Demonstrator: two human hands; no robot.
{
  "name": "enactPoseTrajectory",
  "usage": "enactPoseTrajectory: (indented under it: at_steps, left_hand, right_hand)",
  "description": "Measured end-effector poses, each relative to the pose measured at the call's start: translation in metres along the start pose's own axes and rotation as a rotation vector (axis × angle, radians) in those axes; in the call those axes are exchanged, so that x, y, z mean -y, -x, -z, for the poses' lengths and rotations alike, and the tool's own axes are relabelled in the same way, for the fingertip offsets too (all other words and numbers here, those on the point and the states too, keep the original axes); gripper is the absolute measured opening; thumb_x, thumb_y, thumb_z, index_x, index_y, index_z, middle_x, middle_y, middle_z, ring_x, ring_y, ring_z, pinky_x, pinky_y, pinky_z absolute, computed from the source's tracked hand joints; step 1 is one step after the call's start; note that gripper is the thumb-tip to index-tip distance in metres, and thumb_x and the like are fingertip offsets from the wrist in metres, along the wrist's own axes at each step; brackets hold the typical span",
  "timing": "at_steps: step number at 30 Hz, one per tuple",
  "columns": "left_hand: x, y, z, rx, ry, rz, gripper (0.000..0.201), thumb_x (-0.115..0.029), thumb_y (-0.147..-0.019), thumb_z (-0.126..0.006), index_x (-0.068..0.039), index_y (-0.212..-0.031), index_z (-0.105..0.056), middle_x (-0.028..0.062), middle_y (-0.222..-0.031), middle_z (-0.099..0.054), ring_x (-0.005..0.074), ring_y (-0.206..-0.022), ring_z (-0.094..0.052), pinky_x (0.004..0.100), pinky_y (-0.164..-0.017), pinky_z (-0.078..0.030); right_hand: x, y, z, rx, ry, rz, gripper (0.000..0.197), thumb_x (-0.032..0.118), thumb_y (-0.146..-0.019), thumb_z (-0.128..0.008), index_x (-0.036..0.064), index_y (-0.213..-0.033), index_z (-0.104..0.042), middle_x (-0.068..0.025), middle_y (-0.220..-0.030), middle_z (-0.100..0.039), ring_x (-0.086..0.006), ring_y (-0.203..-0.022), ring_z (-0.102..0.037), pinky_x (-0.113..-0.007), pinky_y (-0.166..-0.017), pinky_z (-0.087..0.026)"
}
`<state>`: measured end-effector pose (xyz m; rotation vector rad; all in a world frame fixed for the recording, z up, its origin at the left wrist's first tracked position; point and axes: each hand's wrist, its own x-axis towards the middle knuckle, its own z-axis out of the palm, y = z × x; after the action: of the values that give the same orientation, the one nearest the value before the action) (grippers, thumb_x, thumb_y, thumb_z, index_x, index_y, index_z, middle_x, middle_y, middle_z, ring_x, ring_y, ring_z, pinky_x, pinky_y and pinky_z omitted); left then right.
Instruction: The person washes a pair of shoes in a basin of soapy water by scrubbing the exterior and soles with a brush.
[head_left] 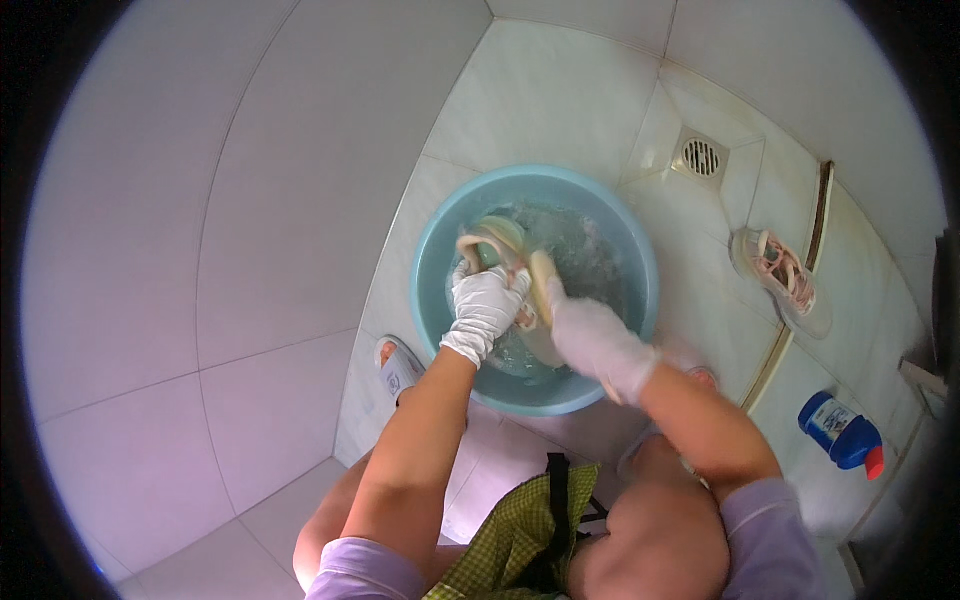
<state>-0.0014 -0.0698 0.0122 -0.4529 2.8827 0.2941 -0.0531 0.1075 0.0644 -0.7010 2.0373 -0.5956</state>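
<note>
From where I stand, the person is bent over a round, light blue basin (645,300) on the tiled floor (560,80), and both forearms reach into it from the near side. Each hand wears a white glove. The pale shoe being worked on is inside the basin, left of the middle, with its padded pinkish collar (483,238) at the far end and the rest running nearer, partly covered by the hands. Around it the water (575,255) is cloudy and rippled.

The left hand (487,305) has its fingers curled over the shoe, gripping it near the opening. The right hand (600,345), just to the right, is closed round a pale yellow tool (543,278) that looks like a brush; blur hides the exact set of the fingers, and I can't make out any bristles. The tool's far end is right beside the shoe, but I can't tell whether they touch.

To the right of the basin, well apart from it, another shoe (785,272) with pink laces lies across a narrow strip in the floor. A square drain (700,157) sits farther off, left of that shoe. Nearer, at the right, is a blue bottle (838,428) with a red cap. A grey slipper (400,370) shows on the person's left foot, close to the basin, and a green checked apron (515,530) hangs between the knees.
</note>
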Motion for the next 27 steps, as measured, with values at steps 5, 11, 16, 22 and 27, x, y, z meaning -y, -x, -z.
enactPoseTrajectory:
  at_steps: [5,11,16,22,27]
  left_hand:
    - [-0.039,-0.007,-0.006,-0.205,0.631,0.437,0.043,-0.037,-0.096,-0.05,-0.001,-0.078,-0.065,0.0142,-0.06,-0.062,0.0286,-0.056,-0.063,0.0406,-0.059,-0.052]
    - [-0.076,0.024,-0.002,-0.567,1.512,0.837,0.03,-0.023,-0.101,-0.048,-0.001,-0.081,-0.051,0.0051,-0.064,-0.056,0.0134,-0.054,-0.051,0.0292,-0.053,-0.043]
    - [-0.071,0.027,-0.025,-0.168,2.025,0.842,0.04,-0.036,-0.096,-0.057,0.003,-0.105,-0.058,0.0122,-0.094,-0.064,0.022,-0.086,-0.062,0.0312,-0.082,-0.051]
    - [-0.028,0.002,-0.019,0.051,2.008,1.002,0.05,-0.042,-0.098,-0.05,0.005,-0.114,-0.056,0.0137,-0.1,-0.066,0.0234,-0.094,-0.063,0.0338,-0.089,-0.052]
    - [-0.082,0.04,0.02,-0.25,1.55,0.816,0.05,-0.047,-0.099,-0.046,-0.001,-0.101,-0.065,0.0049,-0.085,-0.062,0.0141,-0.076,-0.058,0.0273,-0.07,-0.047]
  right_hand:
    - [-0.014,0.026,-0.005,-0.303,0.351,0.041,0.06,0.007,-0.085,-0.047,-0.0062,-0.141,-0.033,-0.0183,-0.074,-0.064,-0.0286,-0.062,-0.067,-0.044,-0.053,-0.053]
    - [-0.034,-0.008,0.019,-0.312,0.201,-0.116,0.063,0.008,-0.087,-0.047,-0.0054,-0.145,-0.024,-0.0222,-0.088,-0.066,-0.0348,-0.081,-0.067,-0.044,-0.072,-0.053]
    - [-0.057,-0.043,-0.001,-0.186,0.012,-0.201,0.07,0.005,-0.087,-0.043,-0.0057,-0.148,-0.011,-0.0276,-0.098,-0.065,-0.0391,-0.09,-0.065,-0.046,-0.082,-0.05]
    - [-0.034,-0.05,0.002,-0.212,-0.047,-0.072,0.062,0.008,-0.09,-0.036,-0.0043,-0.147,-0.015,-0.0289,-0.094,-0.065,-0.0405,-0.089,-0.065,-0.048,-0.081,-0.05]
    - [-0.004,-0.006,-0.001,-0.246,-0.007,0.211,0.056,0.008,-0.092,-0.036,-0.0006,-0.145,-0.024,-0.0261,-0.083,-0.065,-0.0401,-0.076,-0.065,-0.05,-0.068,-0.051]
